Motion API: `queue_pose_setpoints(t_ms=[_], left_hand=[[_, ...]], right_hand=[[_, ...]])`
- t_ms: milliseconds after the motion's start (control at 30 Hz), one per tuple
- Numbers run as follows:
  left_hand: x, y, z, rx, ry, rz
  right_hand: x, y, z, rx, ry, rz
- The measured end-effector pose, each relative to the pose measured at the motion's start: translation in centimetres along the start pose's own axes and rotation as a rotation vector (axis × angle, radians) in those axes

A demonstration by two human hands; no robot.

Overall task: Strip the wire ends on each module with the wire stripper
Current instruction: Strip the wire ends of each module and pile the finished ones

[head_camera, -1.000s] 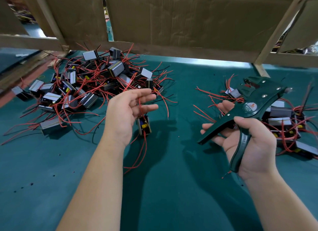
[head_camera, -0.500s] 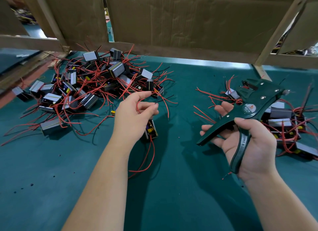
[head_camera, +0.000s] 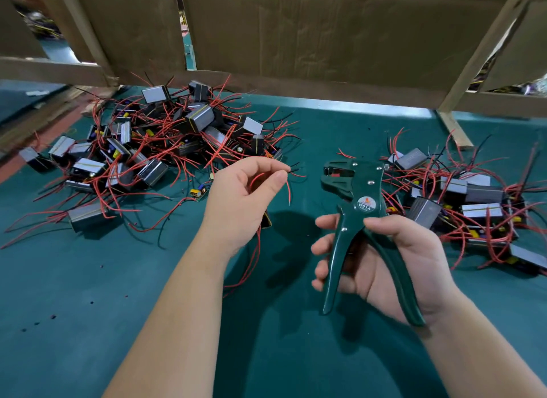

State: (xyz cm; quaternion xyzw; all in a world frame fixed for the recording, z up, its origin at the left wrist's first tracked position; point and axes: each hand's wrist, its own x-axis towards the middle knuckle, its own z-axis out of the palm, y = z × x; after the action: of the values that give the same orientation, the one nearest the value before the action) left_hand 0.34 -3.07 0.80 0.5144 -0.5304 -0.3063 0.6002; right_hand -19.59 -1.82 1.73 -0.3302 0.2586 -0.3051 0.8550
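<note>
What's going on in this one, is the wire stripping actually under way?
A person works at a green table. The left hand pinches the wire ends of one module, which hangs mostly hidden under that hand. The right hand grips a green wire stripper, handles spread, its head facing the wire ends but apart from them, so no strip has begun. A left pile and a right pile of modules lie on the table.

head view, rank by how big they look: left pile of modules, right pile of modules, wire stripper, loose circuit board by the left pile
1. left pile of modules
2. right pile of modules, though it runs to the frame edge
3. wire stripper, enlarged by nearness to the camera
4. loose circuit board
</note>
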Motion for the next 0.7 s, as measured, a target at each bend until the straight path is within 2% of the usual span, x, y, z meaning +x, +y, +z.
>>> queue_pose_setpoints(t_ms=[300, 700], left_hand=[[-0.7, 1.1, 0.8, 0.087, 0.061, 0.141], [-1.1, 1.3, 1.5, 0.119, 0.071, 0.197]], right_hand=[[-0.3, 0.4, 0.6, -0.108, -0.145, 0.017], [-0.1, 0.7, 0.6, -0.148, -0.105, -0.006]])
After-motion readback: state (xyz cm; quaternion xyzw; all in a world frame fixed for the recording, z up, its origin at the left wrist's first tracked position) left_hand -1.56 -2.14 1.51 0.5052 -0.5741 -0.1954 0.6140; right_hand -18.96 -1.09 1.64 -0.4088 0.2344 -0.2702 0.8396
